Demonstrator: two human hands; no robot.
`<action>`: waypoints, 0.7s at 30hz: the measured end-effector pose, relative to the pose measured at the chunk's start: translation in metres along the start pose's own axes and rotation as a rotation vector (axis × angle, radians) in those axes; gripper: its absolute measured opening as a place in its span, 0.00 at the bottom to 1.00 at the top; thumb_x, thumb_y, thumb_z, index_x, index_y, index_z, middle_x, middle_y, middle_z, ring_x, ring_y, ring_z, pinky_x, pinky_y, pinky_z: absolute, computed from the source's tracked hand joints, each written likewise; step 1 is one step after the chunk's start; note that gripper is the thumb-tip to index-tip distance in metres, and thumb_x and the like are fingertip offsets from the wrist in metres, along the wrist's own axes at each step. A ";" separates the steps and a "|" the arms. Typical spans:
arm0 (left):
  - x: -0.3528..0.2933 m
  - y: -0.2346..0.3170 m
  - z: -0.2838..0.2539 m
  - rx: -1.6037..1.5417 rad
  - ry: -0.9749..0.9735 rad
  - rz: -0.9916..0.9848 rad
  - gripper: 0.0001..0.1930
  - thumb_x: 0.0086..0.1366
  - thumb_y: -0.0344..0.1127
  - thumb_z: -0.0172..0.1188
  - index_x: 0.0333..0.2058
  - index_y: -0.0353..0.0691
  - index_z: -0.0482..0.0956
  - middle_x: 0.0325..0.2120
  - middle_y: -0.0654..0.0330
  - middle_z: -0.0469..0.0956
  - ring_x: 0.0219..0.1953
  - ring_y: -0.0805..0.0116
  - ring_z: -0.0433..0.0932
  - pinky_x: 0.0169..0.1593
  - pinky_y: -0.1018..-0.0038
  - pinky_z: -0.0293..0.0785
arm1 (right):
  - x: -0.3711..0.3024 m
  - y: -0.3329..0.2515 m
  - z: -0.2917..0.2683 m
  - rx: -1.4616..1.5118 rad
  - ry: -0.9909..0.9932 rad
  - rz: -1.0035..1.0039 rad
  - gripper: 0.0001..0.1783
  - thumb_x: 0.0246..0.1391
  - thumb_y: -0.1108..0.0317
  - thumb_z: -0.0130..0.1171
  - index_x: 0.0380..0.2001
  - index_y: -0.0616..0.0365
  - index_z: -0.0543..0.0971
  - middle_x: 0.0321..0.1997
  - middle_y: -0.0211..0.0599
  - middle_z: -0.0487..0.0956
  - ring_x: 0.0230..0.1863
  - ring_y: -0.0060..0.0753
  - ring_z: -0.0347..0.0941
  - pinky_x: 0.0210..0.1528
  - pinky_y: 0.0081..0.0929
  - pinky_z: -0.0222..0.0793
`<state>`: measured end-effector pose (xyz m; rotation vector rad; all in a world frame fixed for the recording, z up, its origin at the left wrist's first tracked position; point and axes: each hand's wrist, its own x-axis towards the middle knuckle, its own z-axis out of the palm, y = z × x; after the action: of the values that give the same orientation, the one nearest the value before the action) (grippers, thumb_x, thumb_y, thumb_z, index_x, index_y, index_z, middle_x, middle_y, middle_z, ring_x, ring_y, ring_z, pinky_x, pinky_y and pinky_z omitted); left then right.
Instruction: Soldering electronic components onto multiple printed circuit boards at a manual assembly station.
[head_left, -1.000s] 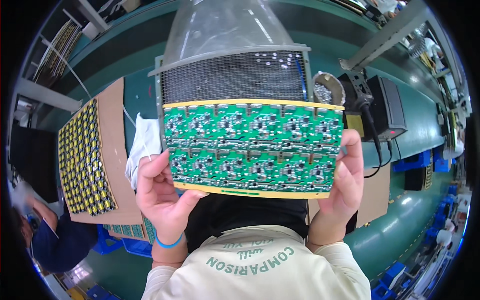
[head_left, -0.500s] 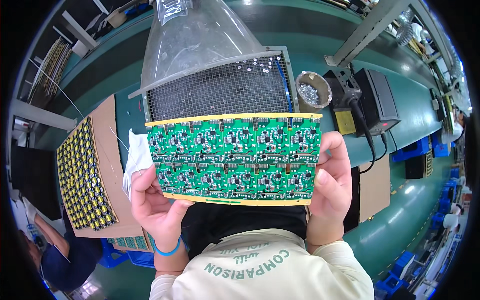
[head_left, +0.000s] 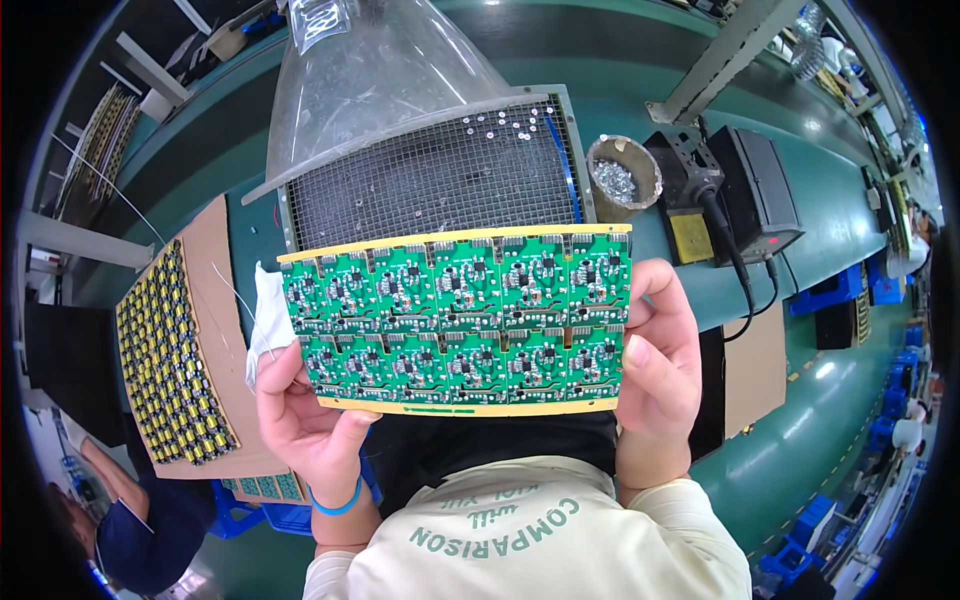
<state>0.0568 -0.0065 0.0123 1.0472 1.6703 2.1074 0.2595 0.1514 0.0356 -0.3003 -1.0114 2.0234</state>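
Note:
A green circuit board panel (head_left: 455,318) with yellow edge strips is held up in front of me, its rows of small boards facing me. My left hand (head_left: 315,425) grips its lower left corner, thumb on the near edge and fingers behind. At the right end my right hand (head_left: 660,350) is closed on the side, the thumb in front. Behind the panel lies a dark mesh grille (head_left: 430,170) with several small white rings near its far right corner. A white cloth (head_left: 268,315) is beside my left hand.
A clear plastic hood (head_left: 380,80) rises behind the grille. To its right stand a cup of metal bits (head_left: 615,180), a soldering iron in its holder (head_left: 700,185) and a black box (head_left: 755,195). Yellow-and-black coils (head_left: 170,355) cover cardboard at left, near another person's arm (head_left: 115,480).
The panel has shifted slightly left in view and tilted a little, with both hands still on it. The surroundings have moved slightly as the view turned.

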 end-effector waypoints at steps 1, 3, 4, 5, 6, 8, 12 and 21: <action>0.000 0.000 0.000 0.000 -0.001 -0.001 0.35 0.45 0.32 0.73 0.51 0.29 0.66 0.39 0.63 0.63 0.39 0.77 0.68 0.46 0.81 0.67 | 0.000 0.000 0.000 -0.001 0.000 0.003 0.19 0.52 0.77 0.54 0.46 0.62 0.62 0.40 0.36 0.74 0.32 0.14 0.65 0.31 0.12 0.57; 0.000 -0.001 -0.001 0.010 -0.003 0.007 0.34 0.45 0.31 0.72 0.51 0.29 0.65 0.40 0.62 0.63 0.39 0.77 0.68 0.47 0.81 0.67 | 0.000 0.000 0.001 0.004 0.009 0.014 0.19 0.52 0.77 0.54 0.46 0.62 0.62 0.40 0.36 0.74 0.32 0.14 0.65 0.30 0.11 0.56; 0.000 -0.001 -0.002 0.010 -0.004 0.006 0.34 0.45 0.31 0.72 0.51 0.29 0.65 0.40 0.62 0.63 0.39 0.77 0.68 0.47 0.81 0.67 | 0.000 0.000 0.001 0.007 0.015 0.018 0.19 0.52 0.77 0.53 0.46 0.62 0.62 0.40 0.36 0.74 0.32 0.14 0.65 0.29 0.11 0.56; 0.000 -0.001 -0.002 0.003 -0.009 0.007 0.34 0.45 0.31 0.72 0.50 0.29 0.66 0.40 0.62 0.63 0.40 0.77 0.68 0.47 0.81 0.67 | 0.000 0.000 0.001 0.010 0.020 0.022 0.19 0.52 0.78 0.53 0.47 0.62 0.62 0.40 0.36 0.74 0.32 0.14 0.65 0.29 0.11 0.56; 0.000 -0.001 -0.002 -0.004 -0.014 0.008 0.34 0.45 0.31 0.72 0.50 0.29 0.66 0.40 0.62 0.63 0.40 0.77 0.68 0.46 0.81 0.67 | 0.000 0.000 0.001 0.016 0.021 0.028 0.19 0.52 0.78 0.53 0.47 0.62 0.62 0.40 0.37 0.74 0.31 0.13 0.65 0.29 0.11 0.56; 0.000 -0.001 -0.002 -0.009 -0.015 0.009 0.34 0.45 0.31 0.72 0.50 0.29 0.66 0.40 0.62 0.64 0.40 0.77 0.68 0.47 0.81 0.67 | 0.000 0.001 0.000 0.023 0.023 0.035 0.19 0.52 0.78 0.53 0.47 0.62 0.62 0.40 0.37 0.74 0.31 0.13 0.64 0.29 0.11 0.56; -0.001 -0.001 -0.003 -0.017 -0.017 0.009 0.34 0.44 0.31 0.72 0.50 0.29 0.66 0.40 0.61 0.64 0.40 0.76 0.69 0.47 0.81 0.67 | 0.000 0.001 0.001 0.040 0.021 0.045 0.19 0.53 0.77 0.53 0.48 0.62 0.62 0.40 0.38 0.75 0.34 0.15 0.67 0.32 0.11 0.61; -0.001 -0.002 -0.005 0.006 -0.013 -0.009 0.34 0.44 0.32 0.72 0.50 0.29 0.66 0.41 0.61 0.64 0.40 0.76 0.69 0.47 0.80 0.67 | 0.000 0.001 -0.002 0.043 0.018 0.063 0.19 0.54 0.76 0.53 0.47 0.63 0.62 0.40 0.38 0.75 0.38 0.19 0.71 0.37 0.15 0.67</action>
<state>0.0535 -0.0104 0.0100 1.0510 1.6732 2.0868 0.2598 0.1517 0.0334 -0.3313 -0.9569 2.0927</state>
